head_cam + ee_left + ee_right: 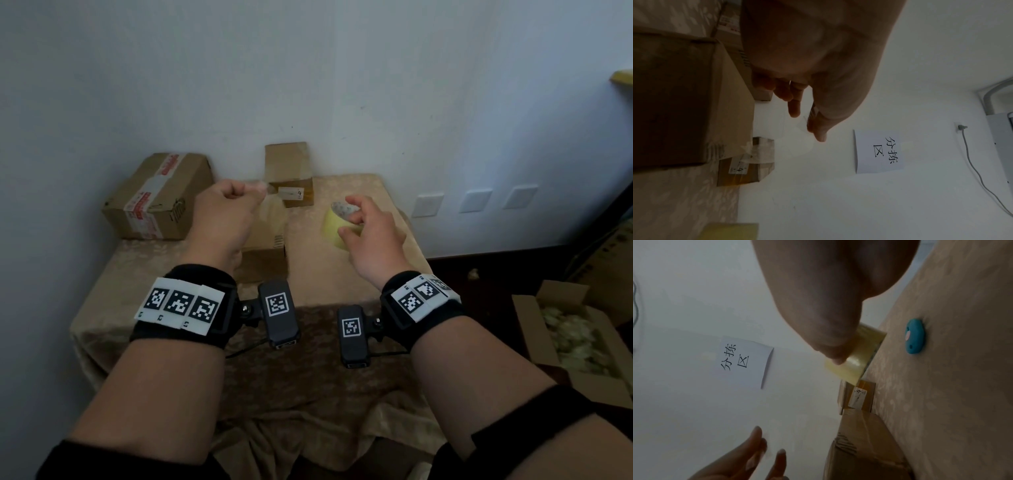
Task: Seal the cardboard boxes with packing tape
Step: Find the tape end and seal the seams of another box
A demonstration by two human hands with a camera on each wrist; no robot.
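A plain brown cardboard box sits mid-table, partly under my left hand. That hand hovers above the box with curled fingers, and its thumb and forefinger pinch a strip of clear tape. I cannot tell whether the strip still joins the roll. My right hand grips a yellowish roll of packing tape to the right of the box, thumb on its outer face. Behind stands a small box with a raised flap and a white label. At the back left lies a taped box.
The table wears a beige patterned cloth and stands against a white wall. A small blue cutter lies on the cloth to the right. A paper sign hangs on the wall. On the floor at right sits an open carton of filler.
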